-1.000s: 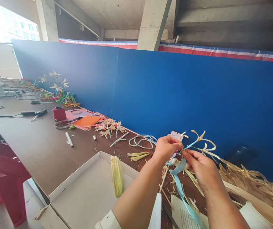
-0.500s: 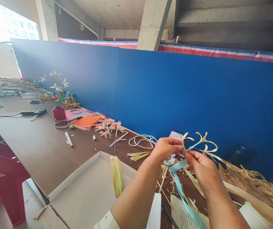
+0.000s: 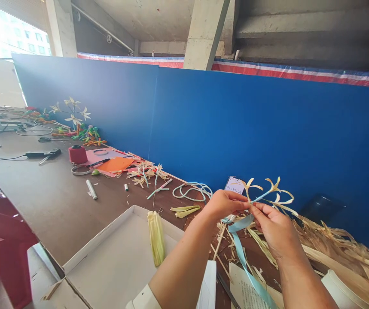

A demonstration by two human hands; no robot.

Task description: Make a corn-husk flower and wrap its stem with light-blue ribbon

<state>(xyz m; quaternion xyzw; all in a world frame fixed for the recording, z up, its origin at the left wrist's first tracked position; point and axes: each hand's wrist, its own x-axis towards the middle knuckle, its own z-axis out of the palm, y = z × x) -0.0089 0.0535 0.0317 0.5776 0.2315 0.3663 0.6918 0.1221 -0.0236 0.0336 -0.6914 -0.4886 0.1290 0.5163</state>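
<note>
My left hand [image 3: 227, 205] and my right hand [image 3: 272, 221] meet at the right of the view, their fingertips closed together on the lower stem of a corn husk flower [image 3: 275, 188]. Its pale petals curl outward above my right hand, and part of its stem is wrapped in light blue. From between the hands a light blue ribbon of tape [image 3: 240, 244] hangs down toward the table. My fingers hide the exact spot where tape and stem meet.
A white box lid [image 3: 103, 266] holds a pale husk bundle [image 3: 156, 238]. Dry husks [image 3: 342, 249] lie at the right by a white cup [image 3: 342, 292]. A phone [image 3: 235, 185] leans on the blue partition [image 3: 268, 128]. Finished flowers [image 3: 147, 171] and red thread [image 3: 77, 154] sit farther left.
My left fingertips have moved slightly right and down, closer to my right fingers on the stem. More of the phone shows behind them. The camera view has shifted slightly.
</note>
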